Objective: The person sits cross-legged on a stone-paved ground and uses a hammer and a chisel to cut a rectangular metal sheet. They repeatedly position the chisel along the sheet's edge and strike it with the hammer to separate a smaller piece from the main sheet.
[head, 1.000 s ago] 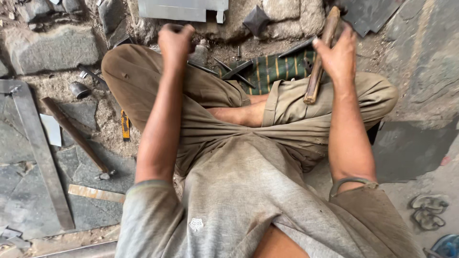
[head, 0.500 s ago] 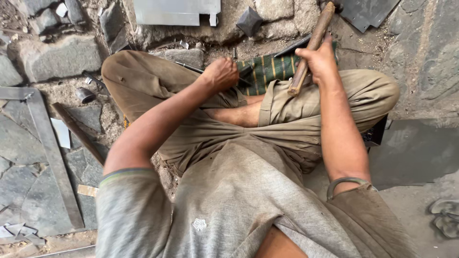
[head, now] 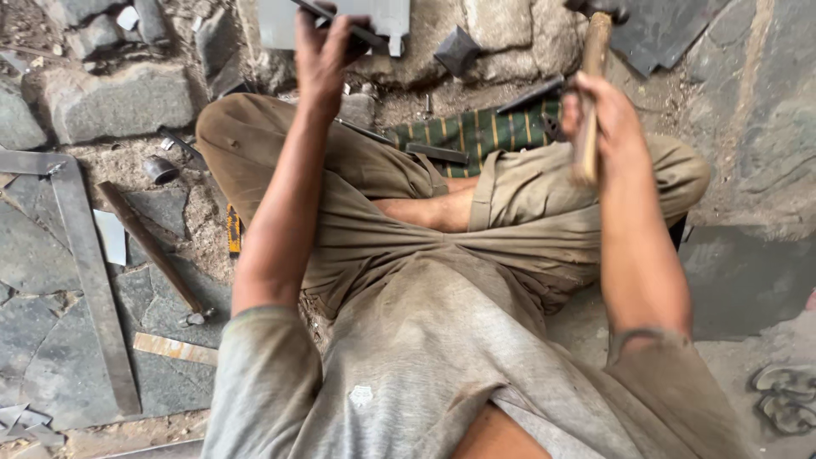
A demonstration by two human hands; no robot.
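nearest the camera a grey shirt (head: 425, 374) and crossed legs in khaki trousers (head: 382, 212) are seen, with a flat metal bar (head: 89, 272) and a thin rod (head: 149, 246) laid on the stone floor at nine o'clock. a small dark metal cup (head: 159, 169) is seen at ten o'clock on the ground; what is in it cannot be told. farther out, a wooden-handled hammer (head: 589, 93) is gripped tightly by the right hand (head: 599, 115) at one o'clock, raised above a green striped cloth (head: 480, 132), while a dark metal strip (head: 344, 24) is pinched closed in the left hand (head: 327, 51) at eleven o'clock, against a grey metal plate (head: 391, 17) by the stones.
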